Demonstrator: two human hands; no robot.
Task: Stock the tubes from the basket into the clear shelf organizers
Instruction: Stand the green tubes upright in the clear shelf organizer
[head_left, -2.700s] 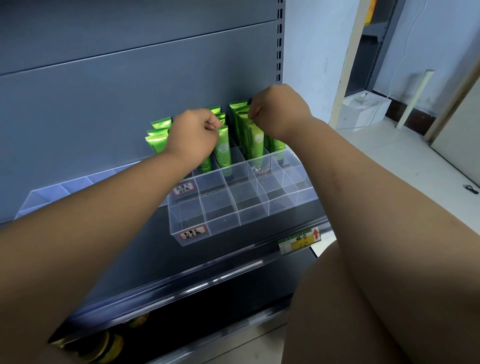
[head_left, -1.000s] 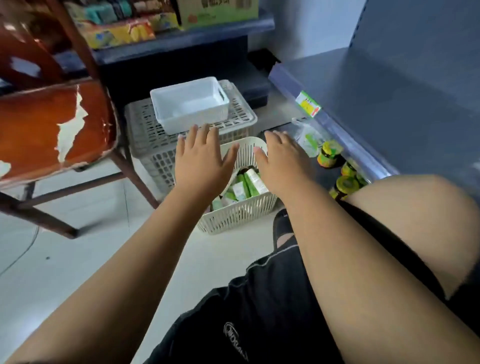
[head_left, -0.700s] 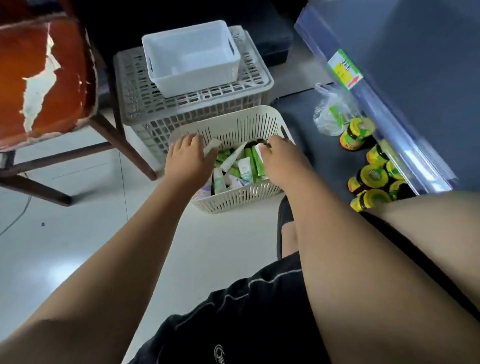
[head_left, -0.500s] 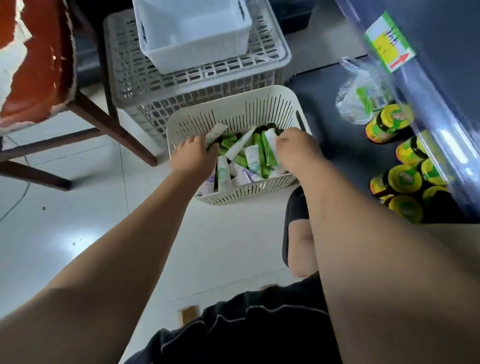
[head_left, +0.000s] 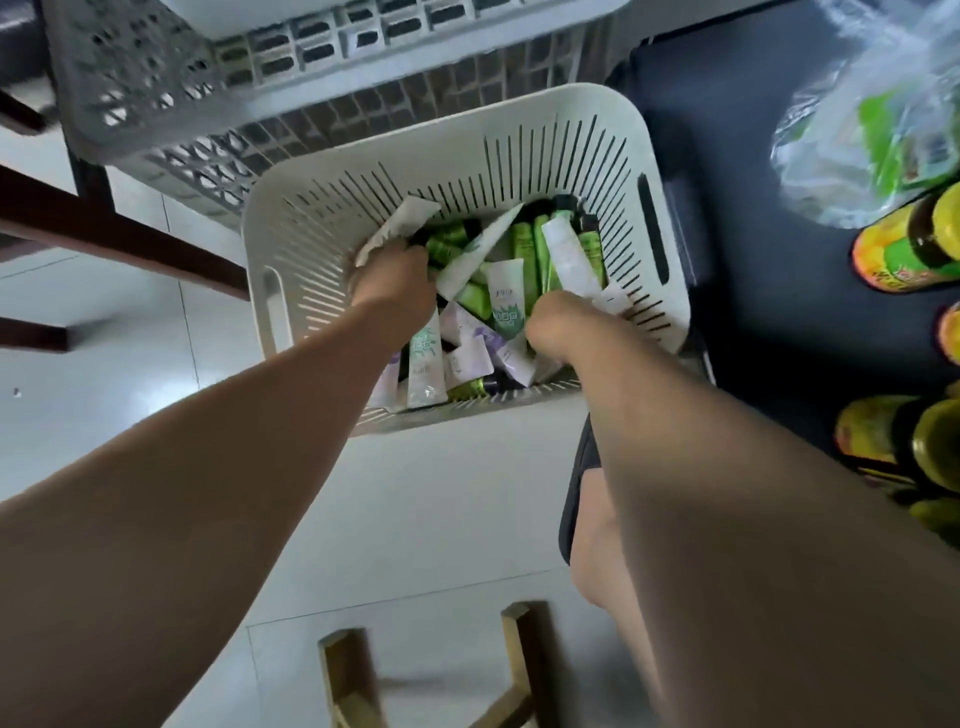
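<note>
The tubes (head_left: 506, 306) lie jumbled in the cream basket (head_left: 571, 130) on the floor, most with their long axes pointing away from me toward its far wall. My left hand (head_left: 395, 278) is curled round a white tube (head_left: 402, 223) that sticks out past my knuckles toward the far left corner, so I judge it should lift out along that line. My right hand (head_left: 556, 322) is dug in at the near right, fingers hidden; I cannot tell whether it grips anything.

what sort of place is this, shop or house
Probably a small shop: a basket full of product tubes, matching yellow-lidded jars grouped on a low dark shelf, and a grey crate.
</note>
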